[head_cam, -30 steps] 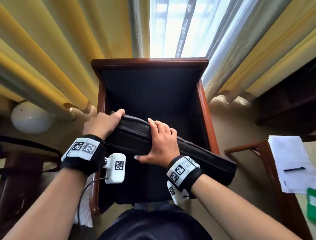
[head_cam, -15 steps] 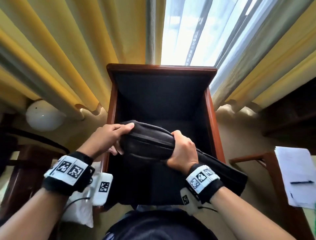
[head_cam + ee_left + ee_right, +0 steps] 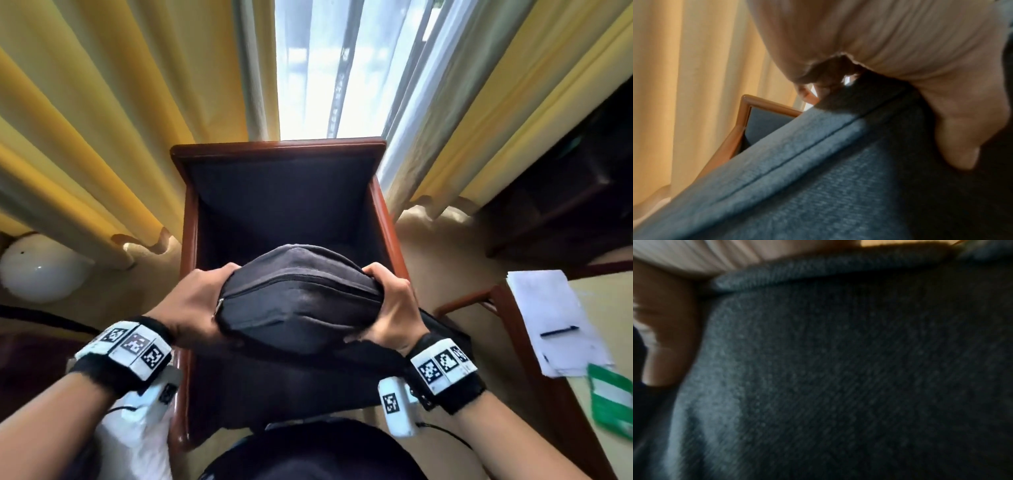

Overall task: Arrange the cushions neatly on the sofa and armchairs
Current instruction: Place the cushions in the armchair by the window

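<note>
A dark grey zipped cushion (image 3: 298,294) is held up over the seat of a wooden-framed armchair (image 3: 385,219) with dark upholstery. My left hand (image 3: 195,301) grips its left end and my right hand (image 3: 390,308) grips its right end, fingers curled over the top edge and thumbs underneath. A second dark cushion (image 3: 442,329) lies tilted across the seat below, its right end over the armrest. Close up, the cushion's blue-grey fabric (image 3: 797,178) fills the left wrist view under my left hand (image 3: 900,56), and the same fabric (image 3: 838,369) fills the right wrist view beside my thumb (image 3: 668,331).
Yellow curtains (image 3: 102,120) and a bright window (image 3: 308,68) stand behind the armchair. A white globe lamp (image 3: 37,274) sits at the left. At the right a table (image 3: 582,394) carries papers (image 3: 551,315), a pen and a green item. Dark furniture (image 3: 565,192) stands at the far right.
Both hands have shifted to the two ends of the upper cushion and lifted it, turning its zipped edge toward me. The view has tilted up toward the window.
</note>
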{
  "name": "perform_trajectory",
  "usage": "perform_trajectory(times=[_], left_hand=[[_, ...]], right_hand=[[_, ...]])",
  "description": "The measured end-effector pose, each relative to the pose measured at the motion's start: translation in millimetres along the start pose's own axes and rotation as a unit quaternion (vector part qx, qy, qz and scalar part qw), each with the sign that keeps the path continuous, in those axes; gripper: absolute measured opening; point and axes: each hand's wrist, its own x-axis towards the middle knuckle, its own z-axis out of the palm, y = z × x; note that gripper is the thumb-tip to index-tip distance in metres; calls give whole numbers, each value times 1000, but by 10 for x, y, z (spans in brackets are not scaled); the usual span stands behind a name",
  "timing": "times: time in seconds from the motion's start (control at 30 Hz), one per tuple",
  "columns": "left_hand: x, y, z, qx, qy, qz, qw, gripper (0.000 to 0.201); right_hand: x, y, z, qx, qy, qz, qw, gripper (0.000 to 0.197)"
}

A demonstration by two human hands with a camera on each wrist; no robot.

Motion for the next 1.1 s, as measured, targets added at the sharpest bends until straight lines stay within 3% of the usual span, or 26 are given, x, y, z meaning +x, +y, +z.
perform_trajectory(times=[0.1,0.3,0.43,0.63,0.7,0.77,0.83,0.87,0.9,0.97,1.1], left_hand=[[-79,295,-195,16,16,40,999,78],[-152,1122,-915,113,137,141,974,86],[-69,1345,-1007,195,140,106,965,91],[363,918,-140,274,78,20,958,71],[433,805,175,252,73,10,965,68],[465,823,400,241,77,21,967,72],[471,889,539,250,85,37,964,77],[447,903,581,248,93,38,964,79],[423,887,608,245,104,37,963,81],[346,806,611,242,125,33,962,84],[86,589,454,261,144,5,955,100]], right_hand=[[26,-64,-159,29,30,-20,999,77],[101,-268,-526,193,127,-49,972,65],[67,-207,-376,180,135,-69,972,70],[-10,161,91,54,144,60,986,88],[39,0,147,-81,126,65,987,86],[148,-195,214,-243,6,65,968,88],[265,-258,320,-313,-122,80,938,91],[300,-257,367,-323,-146,77,932,88],[312,-231,397,-323,-136,56,935,82],[271,-127,418,-309,-53,-28,949,67],[252,34,339,-282,0,-130,951,65]])
